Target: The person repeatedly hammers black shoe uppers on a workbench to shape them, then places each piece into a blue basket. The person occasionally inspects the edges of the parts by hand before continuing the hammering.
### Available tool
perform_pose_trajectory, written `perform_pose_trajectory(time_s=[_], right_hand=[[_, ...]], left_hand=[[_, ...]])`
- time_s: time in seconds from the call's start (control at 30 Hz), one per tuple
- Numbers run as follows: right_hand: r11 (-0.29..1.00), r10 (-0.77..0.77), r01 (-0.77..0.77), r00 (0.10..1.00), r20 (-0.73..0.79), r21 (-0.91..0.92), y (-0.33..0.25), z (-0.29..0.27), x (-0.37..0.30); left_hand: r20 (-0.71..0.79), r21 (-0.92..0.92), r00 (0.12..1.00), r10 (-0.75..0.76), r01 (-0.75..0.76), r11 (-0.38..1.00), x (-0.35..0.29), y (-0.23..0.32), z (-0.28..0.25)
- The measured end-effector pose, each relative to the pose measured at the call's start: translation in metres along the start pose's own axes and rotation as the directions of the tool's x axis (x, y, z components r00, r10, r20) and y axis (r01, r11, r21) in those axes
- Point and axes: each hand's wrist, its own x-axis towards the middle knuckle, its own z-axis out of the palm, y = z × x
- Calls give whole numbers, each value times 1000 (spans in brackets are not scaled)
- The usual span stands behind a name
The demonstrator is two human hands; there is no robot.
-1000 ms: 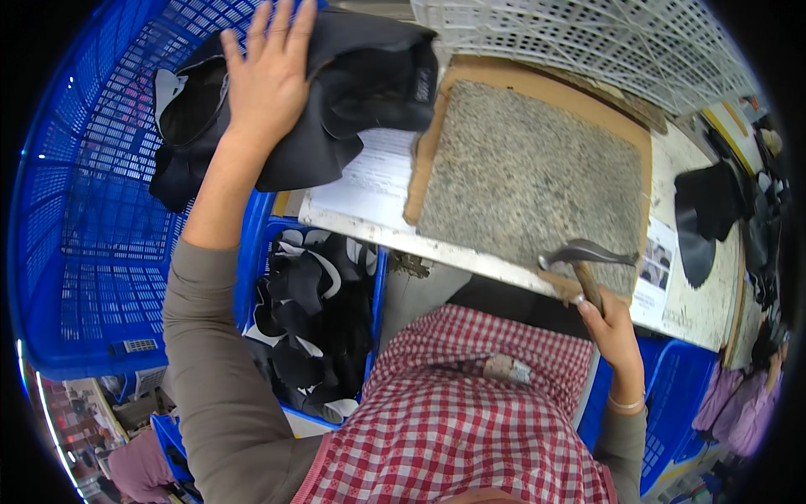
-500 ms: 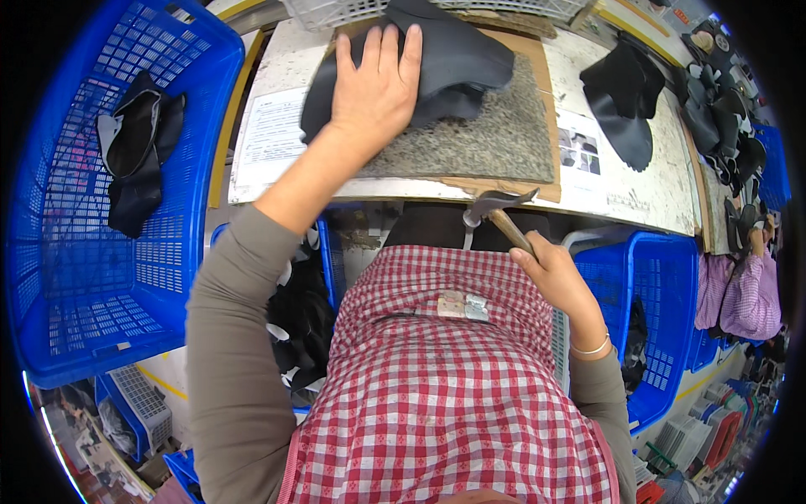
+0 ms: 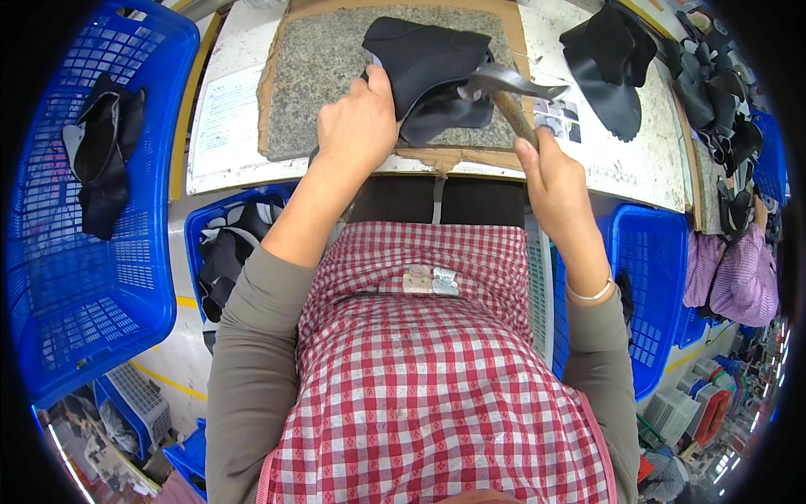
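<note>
**Hammer (image 3: 511,111) now at black piece (image 3: 424,59)**

Half a second ago, left hand (image 3: 359,122) lay flat on the piece; now it's curled, gripping its left edge. Piece sits on stone slab (image 3: 306,88), broad end away from wearer. Right hand (image 3: 554,172) grips hammer: handle slants up-left, head's long axis roughly left-right, claw right.

The fisheye camera sits on the wearer's head and looks steeply down and forward, upright. The checked apron (image 3: 420,370) is nearest, filling the lower middle; the hands (image 3: 359,122) come farther out, above centre, with the bench (image 3: 659,172) toward the upper edge. The wide field reaches a blue basket (image 3: 109,277) at left and a co-worker's sleeve (image 3: 745,281) at right.
</note>
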Motion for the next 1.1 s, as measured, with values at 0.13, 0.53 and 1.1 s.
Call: perform_pose_trajectory(time_s=[0.13,0.53,1.1], right_hand=[[982,0,37,980,198,-186,4,18,22],[960,40,-12,995,96,-279,13,18,31],[961,-167,207,963,210,-184,8,36,26]], left_hand=[[45,-16,999,-16,17,1000,1,5,1],[78,-130,997,-4,14,991,7,-8,2],[43,-65,995,87,-85,994,11,-7,-16]])
